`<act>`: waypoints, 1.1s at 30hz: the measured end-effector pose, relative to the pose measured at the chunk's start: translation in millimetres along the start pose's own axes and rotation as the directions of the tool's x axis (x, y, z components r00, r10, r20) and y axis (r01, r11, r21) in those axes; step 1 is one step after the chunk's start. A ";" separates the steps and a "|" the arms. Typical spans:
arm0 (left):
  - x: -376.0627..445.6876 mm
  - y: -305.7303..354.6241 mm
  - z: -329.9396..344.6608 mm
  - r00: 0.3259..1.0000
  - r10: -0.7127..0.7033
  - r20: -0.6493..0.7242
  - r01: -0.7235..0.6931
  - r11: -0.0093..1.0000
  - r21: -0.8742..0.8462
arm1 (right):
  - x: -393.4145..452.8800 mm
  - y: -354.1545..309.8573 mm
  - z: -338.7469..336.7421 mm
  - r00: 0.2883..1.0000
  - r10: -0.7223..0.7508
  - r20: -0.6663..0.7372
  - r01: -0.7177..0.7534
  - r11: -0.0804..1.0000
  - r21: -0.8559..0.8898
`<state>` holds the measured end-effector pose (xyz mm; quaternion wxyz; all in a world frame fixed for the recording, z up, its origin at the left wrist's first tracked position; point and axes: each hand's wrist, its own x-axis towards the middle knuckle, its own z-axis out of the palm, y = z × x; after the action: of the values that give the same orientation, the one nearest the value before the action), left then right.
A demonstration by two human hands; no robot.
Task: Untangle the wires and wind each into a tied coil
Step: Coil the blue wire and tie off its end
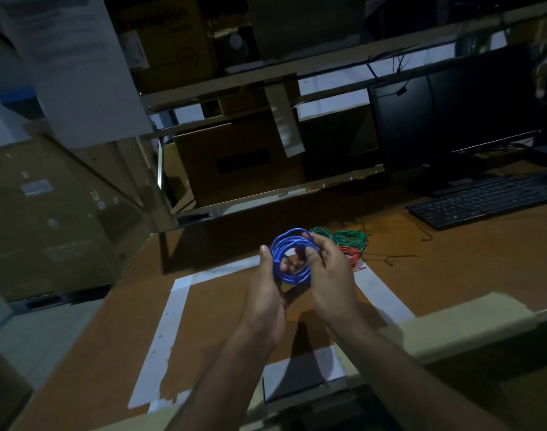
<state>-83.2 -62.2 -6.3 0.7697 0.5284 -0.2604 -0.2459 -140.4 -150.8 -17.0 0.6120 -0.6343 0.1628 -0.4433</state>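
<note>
Now, hands: both raised above the taped square (179,303) on the table (88,353), meeting round one coil.
Left hand (267,293): gripping the left side of the blue wire coil (292,258), thumb lying up along its outer edge, fingers curling through the middle from behind.
Right hand (328,275): pinching the right side of the same coil, thumb pressing on the near strands, fingertips curling over the top rim.
Blue wire coil: hanging in the air between the two hands, over the far edge of the taped square, standing nearly upright and facing the camera.
Green wire (350,239): lying in loose loops on the table just beyond the taped square's far right corner, partly hiding behind the right hand.
Red wire (353,255): lying beside the green loops, touching them, reaching the square's tape.
Keyboard (487,197): sitting well beyond the square, far right.
Monitor (452,113): standing behind the keyboard, dark.
</note>
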 end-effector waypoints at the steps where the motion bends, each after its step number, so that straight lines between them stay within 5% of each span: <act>1: 0.5 -0.6 -2.2 1.000 -0.004 -0.010 0.004 0.999 0.032 | 0.4 0.4 0.3 0.999 -0.032 -0.009 0.032 0.998 -0.049; 7: 0.2 -5.0 -6.7 0.999 0.015 -0.032 -0.011 0.991 0.130 | 2.2 7.5 -0.5 0.994 -0.094 0.051 0.104 0.959 -0.262; 11: 1.4 6.2 -6.1 0.994 -0.103 0.045 0.100 0.993 0.059 | 9.2 8.8 -0.1 0.987 -0.130 0.098 0.155 0.936 -0.315; 22: 12.7 19.3 -4.8 0.956 -0.276 0.098 0.272 0.961 0.051 | 11.5 10.8 -1.0 0.980 -0.158 0.119 0.185 0.947 -0.264; 28: 9.9 21.3 -11.9 0.938 -0.276 0.211 0.274 0.961 0.041 | 23.2 13.2 -12.9 0.974 -0.145 0.173 0.189 0.942 -0.279; 33: 15.3 16.5 -3.1 0.953 -0.256 0.164 0.239 0.964 0.117 | 24.7 15.5 -17.0 0.970 -0.162 0.182 0.210 0.935 -0.285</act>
<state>-68.1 -64.8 10.4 0.6804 0.5691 -0.2712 -0.3738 -134.4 -183.1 -24.7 0.4740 -0.7655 0.1195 -0.4185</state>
